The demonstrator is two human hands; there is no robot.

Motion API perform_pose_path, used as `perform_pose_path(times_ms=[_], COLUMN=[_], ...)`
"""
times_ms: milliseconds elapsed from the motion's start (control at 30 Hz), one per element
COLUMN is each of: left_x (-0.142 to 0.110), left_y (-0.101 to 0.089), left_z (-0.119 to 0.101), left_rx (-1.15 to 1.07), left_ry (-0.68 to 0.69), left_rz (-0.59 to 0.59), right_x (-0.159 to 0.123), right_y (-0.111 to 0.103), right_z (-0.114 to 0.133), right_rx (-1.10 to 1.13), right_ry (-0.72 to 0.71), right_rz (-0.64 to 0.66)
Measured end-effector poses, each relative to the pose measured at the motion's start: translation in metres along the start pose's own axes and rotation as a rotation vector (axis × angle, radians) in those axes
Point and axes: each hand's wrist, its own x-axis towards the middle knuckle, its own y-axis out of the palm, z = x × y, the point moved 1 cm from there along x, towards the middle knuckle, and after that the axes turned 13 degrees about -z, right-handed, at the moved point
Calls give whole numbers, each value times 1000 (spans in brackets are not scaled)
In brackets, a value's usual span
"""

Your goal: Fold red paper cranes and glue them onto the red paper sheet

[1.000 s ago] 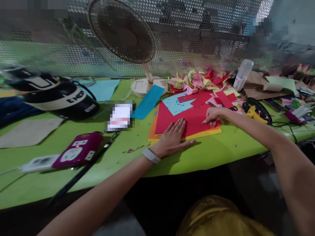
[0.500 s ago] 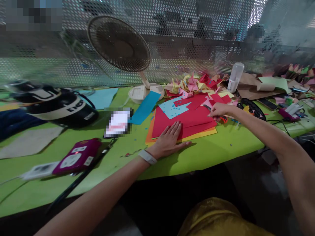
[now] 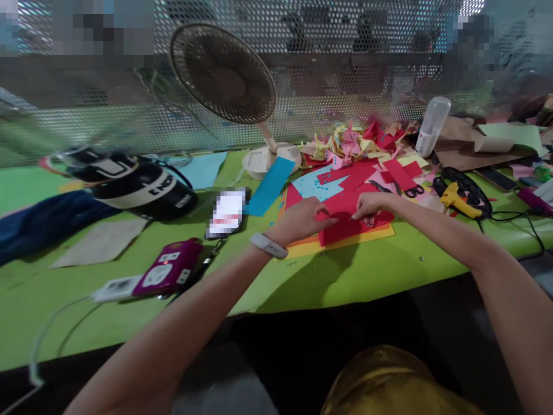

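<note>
A red sheet of paper (image 3: 339,229) is held between my two hands above a stack of coloured paper. My left hand (image 3: 301,220), a pale band on its wrist, grips the sheet's left part, fingers bent over it. My right hand (image 3: 372,205) pinches it on the right, fingers curled. Yellow paper (image 3: 374,233) sticks out at the front of the stack. Light blue paper (image 3: 317,185) with blue dots lies behind my left hand. Just beyond my right hand, black-handled scissors (image 3: 415,191) rest among paper scraps.
A fan (image 3: 224,75), folded paper pieces (image 3: 349,141) and a clear bottle (image 3: 433,128) stand along the back. On the left are a black flask (image 3: 142,187), a phone (image 3: 227,212) and a purple device (image 3: 168,268). A yellow glue gun (image 3: 460,202) lies right.
My left hand has gone from lying flat on the red paper to gripping it. My right hand has left the scissors and moved in to the paper. The view has shifted slightly left.
</note>
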Motion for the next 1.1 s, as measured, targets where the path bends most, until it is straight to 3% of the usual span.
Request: perform_pose_path(times_ms=[100,233,333,667,867,1100], left_x=[23,39,42,42,34,17], left_y=[1,20,31,30,23,21], left_z=[-6,-10,-5,5,18,45], left_rx=[-181,-427,-522,-561,-418,-407], left_ry=[-164,-331,-441,-609,-598,-577], left_rz=[195,418,512,527,516,494], right_x=[2,6,7,-2,-3,-5], right_y=[1,2,3,-1,0,-2], right_z=[-1,-3,-4,-2,-3,-5], right_rx=[-5,-3,8,82,77,10], right_ry=[20,31,25,0,17,6], right_rz=[9,15,31,21,-9,-47])
